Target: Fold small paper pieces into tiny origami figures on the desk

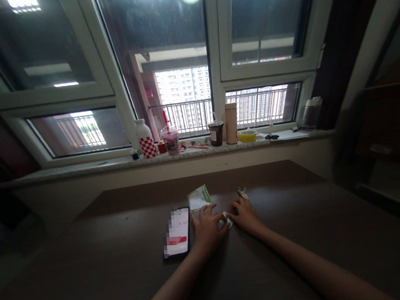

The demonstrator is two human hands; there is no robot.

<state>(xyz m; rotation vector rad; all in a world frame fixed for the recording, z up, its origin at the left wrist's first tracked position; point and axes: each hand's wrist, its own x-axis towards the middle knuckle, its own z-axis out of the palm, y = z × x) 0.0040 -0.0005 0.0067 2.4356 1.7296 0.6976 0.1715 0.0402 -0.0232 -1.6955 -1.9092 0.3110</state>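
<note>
The small white-and-green piece (229, 222) is at the table (134, 282) between the two hands, and we see it only in part, since fingers cover its edges. The left hand (207, 227) arches palm down with its fingers loosely spread and its thumb beside the piece; the right hand (246, 216) is more curled, its fingertips drawn in at the piece's other side. We cannot tell whether either has a firm pinch or merely touches it. With something so small, we judge that a weak fingertip hold could let it slip, and unequal pulling could bend or tear it if it is thin. The phone (179, 236) lies just beside the left hand's outer fingers, so a sideways sweep could nudge it; part of its screen is masked by blocks, and we cannot read the rest. The green-and-white packet (199, 197) lies just past the left fingertips, where a forward push might shift it, and whether they touch is unclear. Beyond the right knuckles, the crumpled wrapper (242, 192) is partly hidden and could be brushed aside. Both forearms run out of frame at the bottom.
</note>
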